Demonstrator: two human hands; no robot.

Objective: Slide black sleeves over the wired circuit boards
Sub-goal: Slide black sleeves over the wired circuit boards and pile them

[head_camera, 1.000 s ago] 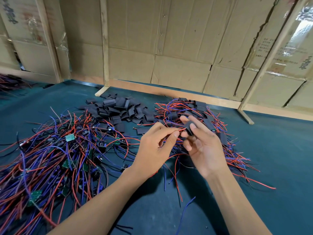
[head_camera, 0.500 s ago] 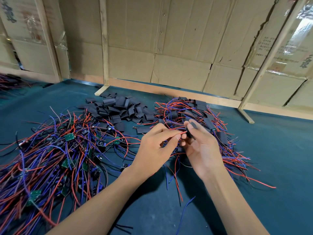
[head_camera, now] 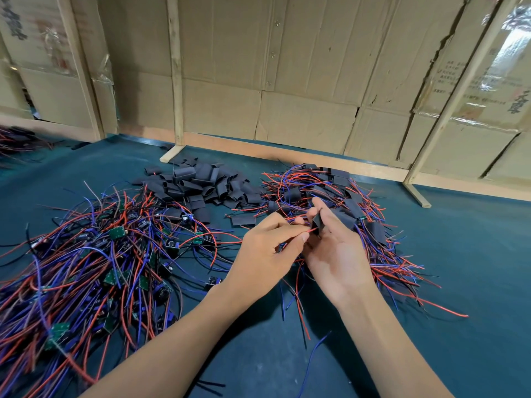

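Both hands have dropped a little lower since a second ago, and the right palm has turned up more.

On the far left of the dark green felt surface (head_camera: 474,254) lies a big messy pile of red, blue and black wires with small green circuit boards (head_camera: 86,265) on their ends. Behind it, near the middle, sits a heap of short black tube sleeves (head_camera: 198,182).

The left hand (head_camera: 267,254) pinches a thin red wire (head_camera: 311,230) between thumb and first finger, so its grip is closed on the wire. Just beside it, touching, the right hand (head_camera: 336,254) holds one black sleeve (head_camera: 318,222) in its fingertips. The wire end meets the sleeve's mouth.

Behind and to the right is a pile of wired boards already wearing sleeves (head_camera: 344,202). Brown cardboard walls (head_camera: 287,81) stand at the back.
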